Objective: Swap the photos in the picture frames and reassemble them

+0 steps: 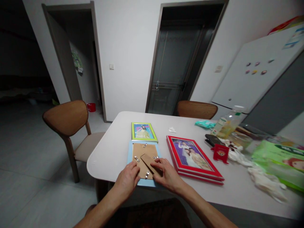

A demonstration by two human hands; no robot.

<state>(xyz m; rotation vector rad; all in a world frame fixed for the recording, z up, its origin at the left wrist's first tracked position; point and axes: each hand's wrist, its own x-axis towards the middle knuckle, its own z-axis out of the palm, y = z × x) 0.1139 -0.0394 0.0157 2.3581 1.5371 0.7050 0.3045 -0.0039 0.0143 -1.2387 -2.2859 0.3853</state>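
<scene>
A photo frame (130, 155) with a light blue border lies face down at the table's near edge. Its brown backing board (137, 148) carries several metal clips (137, 158) and a brown stand leg (147, 161), which is lifted at an angle. My left hand (128, 179) holds the frame's lower left edge, fingers curled over the border. On the other side, my right hand (167, 174) has its fingers and thumb closed around the right side of the stand leg. Just beyond lies a green photo frame (143, 131), face up.
Two stacked red photo frames (194, 156) lie to the right. Farther right are a small red stand (220, 153), a black object (212, 139), a bottle (228, 123), a teal packet (204, 124), crumpled tissue (267, 183) and a green tissue pack (280, 161). Chairs (67, 118) stand around the table (106, 152).
</scene>
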